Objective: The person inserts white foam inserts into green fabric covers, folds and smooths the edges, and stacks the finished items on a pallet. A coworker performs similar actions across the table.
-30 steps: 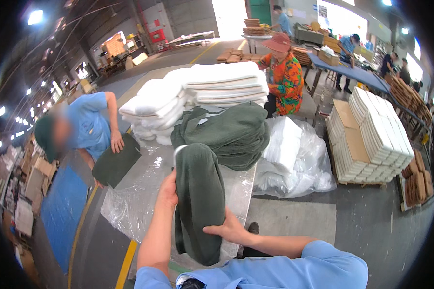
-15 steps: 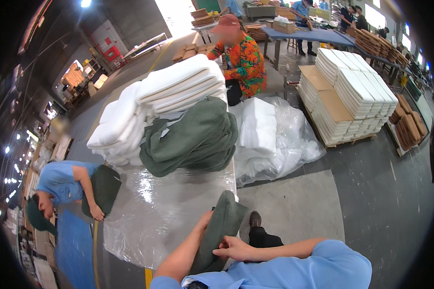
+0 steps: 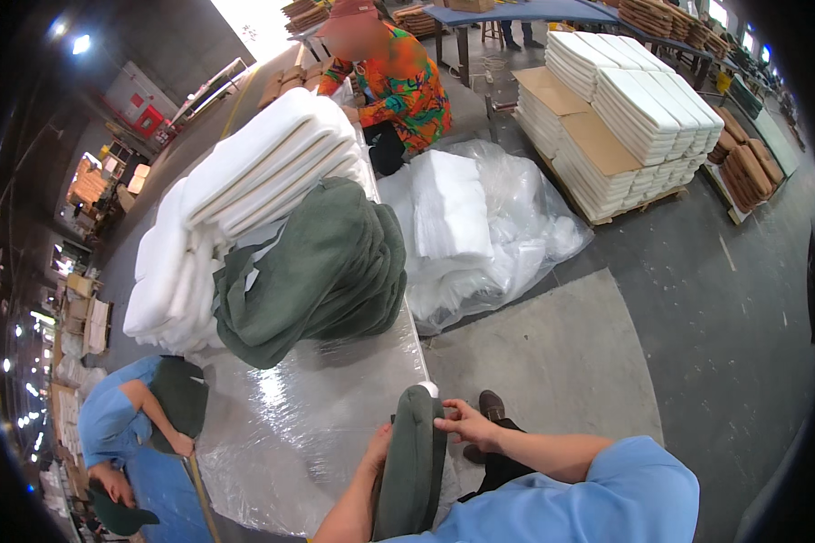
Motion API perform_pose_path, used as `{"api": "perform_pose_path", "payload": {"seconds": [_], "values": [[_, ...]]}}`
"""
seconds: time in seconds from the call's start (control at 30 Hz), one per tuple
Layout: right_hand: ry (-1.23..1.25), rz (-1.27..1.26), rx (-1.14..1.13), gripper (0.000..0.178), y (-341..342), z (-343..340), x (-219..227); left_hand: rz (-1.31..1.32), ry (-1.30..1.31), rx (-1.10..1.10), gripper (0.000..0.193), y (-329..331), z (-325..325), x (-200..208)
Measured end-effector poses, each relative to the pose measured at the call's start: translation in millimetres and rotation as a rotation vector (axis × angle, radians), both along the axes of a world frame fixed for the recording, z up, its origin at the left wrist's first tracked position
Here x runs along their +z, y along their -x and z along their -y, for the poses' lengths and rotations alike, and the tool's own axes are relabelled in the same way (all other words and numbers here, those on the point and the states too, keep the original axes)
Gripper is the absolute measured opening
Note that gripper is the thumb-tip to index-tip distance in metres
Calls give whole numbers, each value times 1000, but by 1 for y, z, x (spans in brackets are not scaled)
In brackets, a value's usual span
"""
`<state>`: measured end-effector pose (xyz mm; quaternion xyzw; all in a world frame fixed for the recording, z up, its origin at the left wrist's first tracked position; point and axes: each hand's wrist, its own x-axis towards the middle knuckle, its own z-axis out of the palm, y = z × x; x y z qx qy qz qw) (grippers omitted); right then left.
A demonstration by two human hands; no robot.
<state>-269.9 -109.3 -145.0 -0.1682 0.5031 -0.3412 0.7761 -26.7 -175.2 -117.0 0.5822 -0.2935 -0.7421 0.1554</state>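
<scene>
A dark green fabric cushion cover (image 3: 409, 475) stands on end close to my body at the table's near edge, looking filled out and narrow from above. My left hand (image 3: 378, 446) grips its left side, with the fingers partly hidden behind the cloth. On the other side, near the upper end, my right hand (image 3: 465, 423) holds the cover's edge between thumb and fingers. A small white bit (image 3: 429, 389) shows at the top of the cover; I cannot tell what it is. Farther off on the table lies a heap of green covers (image 3: 321, 271).
White padding slabs (image 3: 263, 158) are stacked behind the heap on the plastic-wrapped table (image 3: 290, 425). Bagged white padding (image 3: 453, 208) lies right of it. A co-worker in blue (image 3: 122, 412) handles a green piece at left; a person in orange print (image 3: 412, 100) sits beyond. White pads (image 3: 643, 109) fill a pallet.
My right hand has moved from the cover's lower front up to its right side near the top. The cover has turned more upright. The view has shifted, and the left co-worker leans lower.
</scene>
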Motion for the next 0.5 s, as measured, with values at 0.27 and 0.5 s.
{"api": "perform_pose_path", "payload": {"seconds": [0.27,0.5], "values": [[3,-3,-143,87,-19,-3,-12,-136,4,47,33,-4,-9,-19],[-2,195,-291,46,-56,-27,7,-204,159,175,30,-7,-39,-14]]}}
